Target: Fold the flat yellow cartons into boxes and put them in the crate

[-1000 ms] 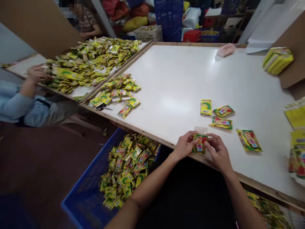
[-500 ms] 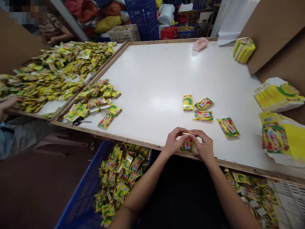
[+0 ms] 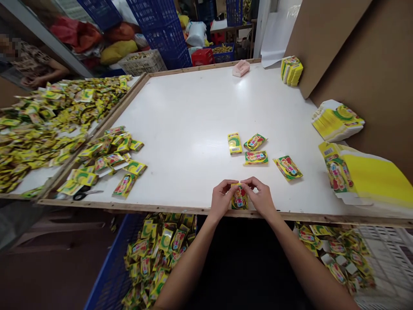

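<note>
Packing workshop — long white worktable (image 3: 180,107), heaped yellow packets (image 3: 64,101), stacked blue crates (image 3: 158,30), bulging sacks (image 3: 118,52)

The left hand (image 3: 222,199) and right hand (image 3: 260,197) have moved from the box's (image 3: 239,201) sides to its twelve o'clock edge.

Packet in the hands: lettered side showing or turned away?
Showing: colourful lettering on the packet faces the camera; the left hand and right hand are at its upper end, partly covering it.

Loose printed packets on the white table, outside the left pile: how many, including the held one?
5: the held packet at the near edge; beyond it, left packet, far middle packet, near middle packet and right packet. None seems hidden.
</note>
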{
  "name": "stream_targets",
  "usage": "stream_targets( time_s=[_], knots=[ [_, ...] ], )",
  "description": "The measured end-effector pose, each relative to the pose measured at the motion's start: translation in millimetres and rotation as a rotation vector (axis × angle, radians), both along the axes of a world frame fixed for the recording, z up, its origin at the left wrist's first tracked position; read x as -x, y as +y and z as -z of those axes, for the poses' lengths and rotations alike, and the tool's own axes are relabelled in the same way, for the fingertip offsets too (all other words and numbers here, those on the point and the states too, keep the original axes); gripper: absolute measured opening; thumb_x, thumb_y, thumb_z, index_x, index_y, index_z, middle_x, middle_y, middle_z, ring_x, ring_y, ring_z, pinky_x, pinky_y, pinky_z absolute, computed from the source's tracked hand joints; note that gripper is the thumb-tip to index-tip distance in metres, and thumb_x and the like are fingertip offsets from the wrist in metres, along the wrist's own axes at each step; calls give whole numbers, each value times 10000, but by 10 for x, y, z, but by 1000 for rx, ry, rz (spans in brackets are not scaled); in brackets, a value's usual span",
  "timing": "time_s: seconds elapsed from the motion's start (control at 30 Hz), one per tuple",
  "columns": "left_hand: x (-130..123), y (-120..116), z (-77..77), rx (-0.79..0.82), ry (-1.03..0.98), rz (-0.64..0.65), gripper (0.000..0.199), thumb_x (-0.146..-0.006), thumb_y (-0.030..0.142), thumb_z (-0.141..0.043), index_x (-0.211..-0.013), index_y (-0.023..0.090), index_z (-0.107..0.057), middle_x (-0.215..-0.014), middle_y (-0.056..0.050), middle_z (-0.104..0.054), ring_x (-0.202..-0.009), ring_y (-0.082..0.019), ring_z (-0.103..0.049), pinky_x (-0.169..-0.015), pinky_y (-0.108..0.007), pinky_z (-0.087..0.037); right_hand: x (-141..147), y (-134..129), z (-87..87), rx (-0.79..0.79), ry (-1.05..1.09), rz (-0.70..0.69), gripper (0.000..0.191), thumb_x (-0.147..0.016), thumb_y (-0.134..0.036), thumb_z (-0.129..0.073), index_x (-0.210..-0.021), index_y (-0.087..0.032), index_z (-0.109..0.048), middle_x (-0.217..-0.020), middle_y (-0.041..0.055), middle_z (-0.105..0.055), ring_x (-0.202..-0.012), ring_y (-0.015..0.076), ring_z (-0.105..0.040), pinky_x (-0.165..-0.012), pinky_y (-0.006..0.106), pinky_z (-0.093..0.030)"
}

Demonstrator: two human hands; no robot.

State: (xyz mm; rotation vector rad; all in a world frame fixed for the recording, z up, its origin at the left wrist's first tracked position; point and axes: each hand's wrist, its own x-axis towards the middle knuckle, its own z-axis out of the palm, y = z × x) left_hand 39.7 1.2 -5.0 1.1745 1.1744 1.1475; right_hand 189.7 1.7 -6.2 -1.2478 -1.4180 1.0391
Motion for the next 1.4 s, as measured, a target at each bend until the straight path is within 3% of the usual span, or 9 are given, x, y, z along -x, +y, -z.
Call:
stream_targets(
  time_s=[0.13,0.27,0.4,0.57,0.67,0.83,0.93,1.1,1.4],
  knots=[
    [-10,-18,2,-8,-3,34,183,-758,299,-674,-884,172,-711,-897,-56,-719,-856,-188,-649,-801,-307,-508,-19,-55,61,-47,-3,-22,196,-860,-373,-566,-857,-214,-681,-877,32,-702,-820,194,-613,-715,306,-463],
    [217,-109,-216,-44,140,-105,203,-776,333,-644,-881,172,-707,-866,-53,-718,-809,-183,-650,-747,-288,-518,-109,179,66,-115,-98,-46,206,-886,-349,-523,-962,-222,-667,-978,46,-690,-853,198,-615,-741,321,-474],
    [1046,-434,-572,0,443,-312,301,-785,431,-604,-906,168,-684,-819,-44,-697,-723,-180,-631,-644,-272,-504,-318,716,46,-187,-502,41,308,-834,-201,-552,-1138,-219,-597,-1193,79,-619,-1087,260,-519,-892,400,-410],
    [1888,-833,-750,-43,906,-614,402,-719,503,-617,-967,191,-676,-1029,-76,-658,-959,-265,-598,-901,-407,-451,-376,1027,143,-95,-889,128,433,-732,-241,-699,-1134,-150,-568,-1128,165,-598,-1073,335,-477,-908,475,-343],
    [1588,-807,-549,-7,746,-660,399,-747,484,-605,-999,177,-641,-984,-83,-654,-919,-250,-613,-887,-425,-464,-161,820,244,-96,-837,125,423,-706,-354,-723,-1056,-158,-589,-1016,147,-593,-979,316,-517,-855,447,-382],
    [363,-294,-121,-7,158,-281,481,-755,337,-665,-1177,211,-471,-1125,-107,-597,-996,-212,-626,-837,-363,-517,244,272,296,-72,-432,152,473,-693,-363,-700,-1084,-199,-493,-1031,93,-595,-928,273,-582,-822,412,-452],
    [-42,-43,-42,-79,-15,-186,434,-806,279,-620,-1186,228,-418,-1074,-82,-619,-965,-188,-642,-846,-346,-514,296,66,230,20,-157,79,497,-748,-352,-654,-1162,-222,-412,-1011,71,-631,-854,238,-637,-748,375,-505],
    [10,50,-54,-88,-21,3,430,-824,277,-612,-1219,222,-450,-996,-57,-656,-878,-174,-655,-781,-299,-515,92,-34,127,5,77,11,387,-865,-331,-502,-1233,-239,-424,-980,53,-652,-818,195,-665,-697,330,-539],
    [81,37,66,8,-17,147,249,-766,304,-674,-964,156,-639,-954,-72,-684,-882,-192,-643,-841,-341,-507,-140,72,75,23,-85,-191,226,-862,-347,-514,-1043,-227,-576,-703,-25,-615,-649,159,-599,-641,279,-494]
  ],
)
